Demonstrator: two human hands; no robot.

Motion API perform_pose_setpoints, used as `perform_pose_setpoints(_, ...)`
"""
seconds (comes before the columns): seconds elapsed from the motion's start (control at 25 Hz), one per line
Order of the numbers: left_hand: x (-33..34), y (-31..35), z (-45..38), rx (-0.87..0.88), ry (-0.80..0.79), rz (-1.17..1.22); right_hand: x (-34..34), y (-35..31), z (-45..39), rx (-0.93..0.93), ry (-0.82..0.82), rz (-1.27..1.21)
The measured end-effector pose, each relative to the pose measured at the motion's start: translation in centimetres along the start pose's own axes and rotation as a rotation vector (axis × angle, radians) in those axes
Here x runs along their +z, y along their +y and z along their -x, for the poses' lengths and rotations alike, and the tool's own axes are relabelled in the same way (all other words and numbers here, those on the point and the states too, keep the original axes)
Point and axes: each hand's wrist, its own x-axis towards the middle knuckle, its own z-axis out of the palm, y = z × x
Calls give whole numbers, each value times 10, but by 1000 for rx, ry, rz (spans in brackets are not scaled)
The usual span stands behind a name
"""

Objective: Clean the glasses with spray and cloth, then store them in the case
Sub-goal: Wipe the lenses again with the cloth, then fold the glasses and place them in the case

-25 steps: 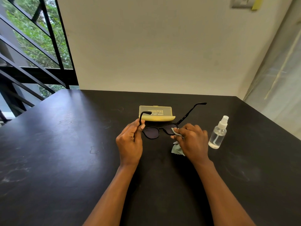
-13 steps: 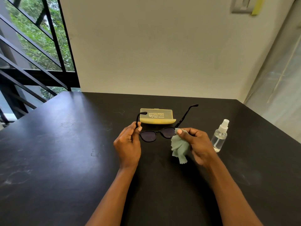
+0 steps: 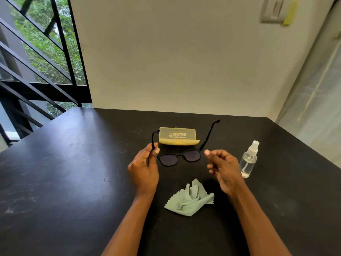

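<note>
Black table under pale wall; glasses at frame centre, long axis left-right, temples open toward closed yellow case just behind. Left hand pinching left temple; right hand loosely curled, empty, nearer free right temple; cloth dropped below

Only print in view: a few pale lines plus a small logo on the lid of the yellow case, just beyond the left hand's fingers. It reads upside down from here and is too small to make out. Nothing else lettered.
</note>
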Motion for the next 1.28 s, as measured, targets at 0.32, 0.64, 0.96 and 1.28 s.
perform_pose_setpoints(0.32,-1,-2,4,-84,-38,44,3,15,-4,-222,5,98)
perform_pose_setpoints(0.64,-2,-4,8,-142,-127,59,-2,24,-7,-340,105,74)
perform_pose_setpoints(0.96,-7,1,8,-31,-183,-6,0,28,-8,-305,135,32)
perform_pose_setpoints(1.28,-12,0,0,171,-264,-154,2,33,-8,-305,106,52)
